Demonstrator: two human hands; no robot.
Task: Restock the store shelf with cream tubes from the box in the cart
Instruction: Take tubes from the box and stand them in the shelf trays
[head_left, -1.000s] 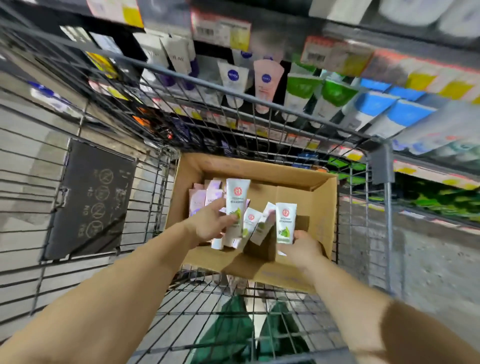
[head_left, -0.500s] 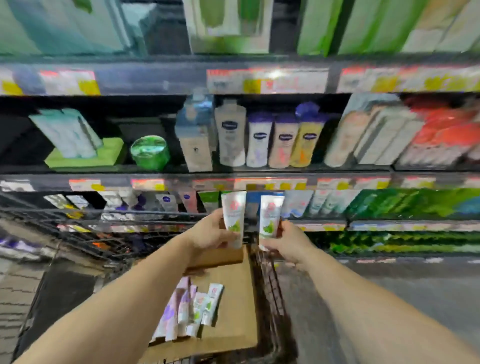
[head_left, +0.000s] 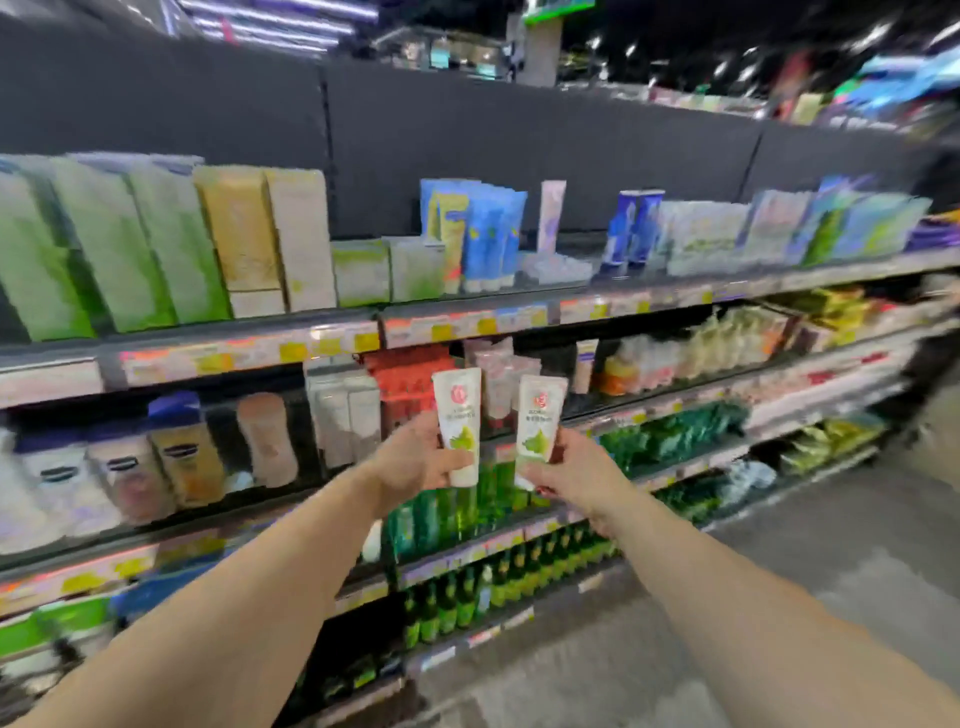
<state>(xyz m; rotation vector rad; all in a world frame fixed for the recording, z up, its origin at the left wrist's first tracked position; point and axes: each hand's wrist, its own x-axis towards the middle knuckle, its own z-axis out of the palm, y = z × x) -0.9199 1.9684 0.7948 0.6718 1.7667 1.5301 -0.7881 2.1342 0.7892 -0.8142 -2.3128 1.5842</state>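
Both arms reach out toward the store shelf (head_left: 363, 332). Left hand (head_left: 410, 462) grips a white cream tube (head_left: 458, 426), fingers curled round its lower half, tube upright, cap end down. Right hand (head_left: 576, 473) grips a second cream tube (head_left: 537, 428), tilted slightly right, thumb across its lower front. Tubes sit side by side, close but apart, both with red logo and green leaf print. They are in front of the second shelf level, near red boxes (head_left: 408, 379) and pink tubes (head_left: 493, 369). Green bottles (head_left: 467, 504) below. Shelf products blurred. Box and cart out of view.
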